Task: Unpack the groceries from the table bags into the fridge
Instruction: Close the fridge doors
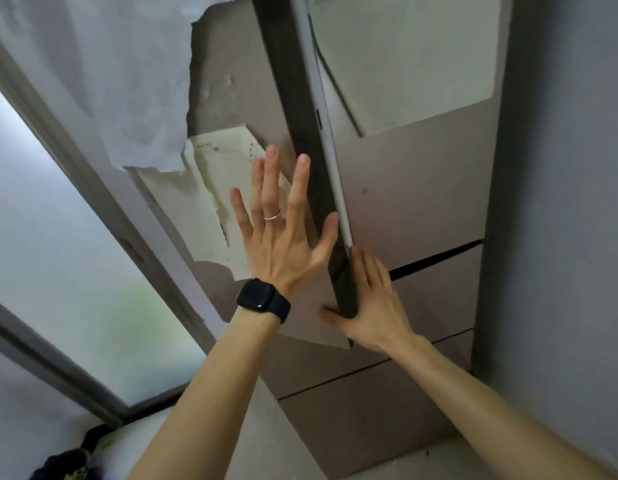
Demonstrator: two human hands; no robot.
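At the fridge front, just above the top drawer, the door edge shows as a dark strip w/ pale trim. Its long axis runs up-down, slanting up-left in the head view. Looks ajar, but I can't tell by how much, and no interior shows.

Right hand holds the strip's bottom corner: its fingers lie along the trim side, thumb on the other side, so the edge is pinched between them. Left hand sits just left of the strip, higher up. It's flat and splayed wide, holding nothing, w/ the thumb tip at or touching the dark face. Watch is on that wrist, ring on one finger.

Key relation: the edge lies betw. the two hands, parallel to the left-hand fingers, and only the right hand has a grip. My read is the next move is a swing of the door toward the person. The right hand would do the pulling, and the left could slip its thumb side behind the edge to take over.

Peeling film hangs on the panel left of the strip, w/ a frosted window beyond it.

Groceries & bags: none clearly in view. A dark bundle at the bottom-left corner may be a bag, but it's too blurred to say.
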